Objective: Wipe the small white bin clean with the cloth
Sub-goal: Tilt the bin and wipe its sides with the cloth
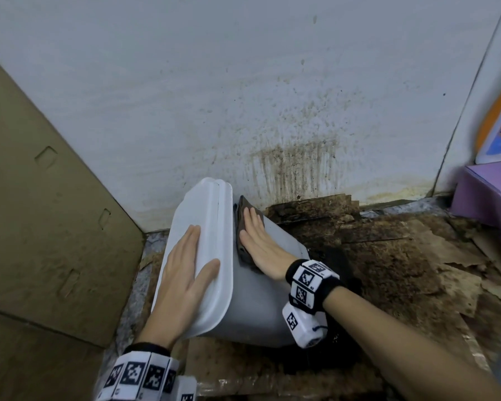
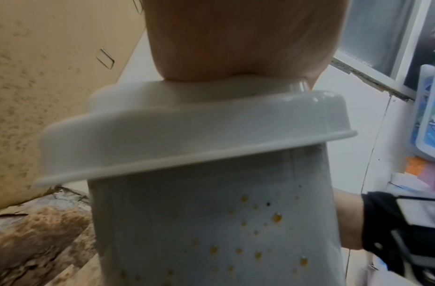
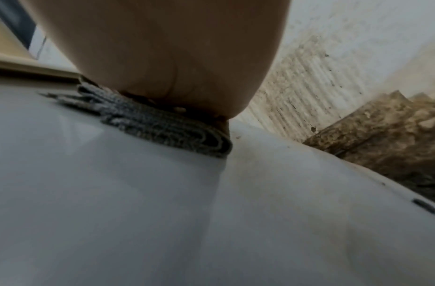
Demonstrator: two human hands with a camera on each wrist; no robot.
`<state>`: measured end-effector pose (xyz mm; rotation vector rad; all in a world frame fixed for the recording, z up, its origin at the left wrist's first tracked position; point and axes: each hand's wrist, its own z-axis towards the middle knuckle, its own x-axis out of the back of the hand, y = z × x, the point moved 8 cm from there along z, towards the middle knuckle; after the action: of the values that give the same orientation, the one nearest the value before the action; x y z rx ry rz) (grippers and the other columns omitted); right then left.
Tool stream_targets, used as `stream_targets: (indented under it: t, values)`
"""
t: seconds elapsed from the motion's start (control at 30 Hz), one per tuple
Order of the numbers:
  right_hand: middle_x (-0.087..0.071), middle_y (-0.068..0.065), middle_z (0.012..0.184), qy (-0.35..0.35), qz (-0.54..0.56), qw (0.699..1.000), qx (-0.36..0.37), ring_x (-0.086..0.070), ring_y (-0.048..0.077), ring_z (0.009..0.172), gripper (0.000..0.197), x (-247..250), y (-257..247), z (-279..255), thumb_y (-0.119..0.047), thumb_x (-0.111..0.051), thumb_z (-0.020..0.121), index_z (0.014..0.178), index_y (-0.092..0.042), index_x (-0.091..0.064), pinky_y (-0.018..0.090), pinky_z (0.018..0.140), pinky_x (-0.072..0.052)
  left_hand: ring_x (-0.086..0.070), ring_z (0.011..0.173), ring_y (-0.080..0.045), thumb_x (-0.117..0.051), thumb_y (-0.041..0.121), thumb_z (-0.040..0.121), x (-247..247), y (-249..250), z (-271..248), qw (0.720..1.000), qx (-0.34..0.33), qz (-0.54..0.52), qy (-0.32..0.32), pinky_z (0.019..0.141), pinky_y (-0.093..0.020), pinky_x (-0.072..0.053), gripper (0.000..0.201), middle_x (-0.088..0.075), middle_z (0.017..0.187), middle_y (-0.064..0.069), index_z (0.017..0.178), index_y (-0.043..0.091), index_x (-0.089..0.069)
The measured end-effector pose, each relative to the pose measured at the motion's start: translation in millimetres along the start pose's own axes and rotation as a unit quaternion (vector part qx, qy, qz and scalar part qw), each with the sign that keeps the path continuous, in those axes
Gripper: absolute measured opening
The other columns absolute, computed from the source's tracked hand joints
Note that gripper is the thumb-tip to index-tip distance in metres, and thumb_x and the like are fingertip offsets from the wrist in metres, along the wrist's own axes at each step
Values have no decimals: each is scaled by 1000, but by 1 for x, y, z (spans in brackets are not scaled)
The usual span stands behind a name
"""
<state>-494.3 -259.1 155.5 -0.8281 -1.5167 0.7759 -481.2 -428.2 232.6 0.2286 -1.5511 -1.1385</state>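
While wiping: right hand (image 1: pixel 261 244) lies flat, fingers straight and together, pressing the folded dark grey cloth (image 1: pixel 245 227) onto the upper side of the small white plastic bin (image 1: pixel 255 308), just below the lid.
Bin place: tipped over on its side on stained brown cardboard (image 1: pixel 388 256) on the floor, top end toward the stained white wall (image 1: pixel 185 96), large tan cardboard box (image 1: pixel 41 227) just beside it on the left.
Steadying hand: left hand (image 1: pixel 182 282) spread flat on the white lid (image 1: pixel 211 256), fingers straight, pinching nothing.
Done, my guess: upper side near the cloth looks mostly clean; faint smudges show in the right wrist view.
Left: yellow-orange spots (image 2: pixel 260 241) on the bin wall in the left wrist view, not wiped yet; lid not yet touched by cloth.
Hidden: bin underside, inside and base not visible; right fingertips cut off in the wrist view; cloth's underside unseen, so dirt picked up can't be told.
Blur: right wrist view soft, small dark marks on the bin unclear.
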Motion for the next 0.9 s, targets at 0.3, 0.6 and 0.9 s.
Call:
stream_targets:
  t: [0.3, 0.6, 0.9]
  values:
    - [29, 5, 162, -3, -1, 994, -110, 27, 9, 146, 55, 3, 93, -27, -25, -13, 111, 152, -10, 21, 12, 107, 18, -10, 147, 15, -44, 69, 87, 4, -3, -3, 1000, 20, -14, 7, 125, -37, -13, 76, -14, 156, 44, 156, 50, -17]
    - [25, 11, 164, -3, 5, 980, -200, 26, 22, 151, 51, 5, 119, -38, -18, -8, 111, 156, -4, 11, 29, 118, 13, -14, 149, 9, -44, 71, 86, 6, -8, -3, 999, 36, -26, 8, 127, -45, -15, 78, -13, 153, 46, 156, 51, -18]
    - [38, -10, 149, 23, -9, 999, -39, 35, 11, 141, 55, -10, 8, -20, -25, -10, 111, 153, -15, 24, 28, 116, 18, -13, 149, 8, -42, 72, 86, 5, -4, -1, 1000, 22, -10, 7, 127, -41, -14, 75, -8, 147, 53, 153, 56, -14]
